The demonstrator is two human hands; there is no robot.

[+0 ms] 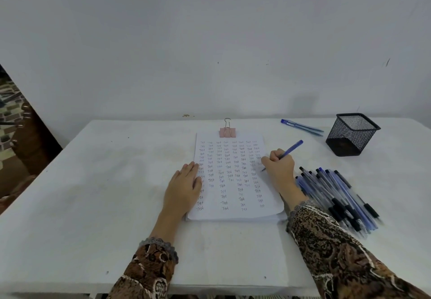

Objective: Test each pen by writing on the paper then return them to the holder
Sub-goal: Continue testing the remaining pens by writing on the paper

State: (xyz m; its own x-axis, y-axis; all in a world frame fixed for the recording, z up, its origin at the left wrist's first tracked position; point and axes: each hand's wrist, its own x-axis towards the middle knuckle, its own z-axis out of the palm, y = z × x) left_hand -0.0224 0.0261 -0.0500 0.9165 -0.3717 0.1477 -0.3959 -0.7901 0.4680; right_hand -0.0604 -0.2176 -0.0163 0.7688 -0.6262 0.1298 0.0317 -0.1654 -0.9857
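White table (116, 182): paper (233, 196), pens (338, 196), holder (352, 134).

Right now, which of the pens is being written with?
The blue pen gripped in the right hand, tip down at the paper's right edge. The rest lie loose: a pile right of the paper, two pens by the holder.
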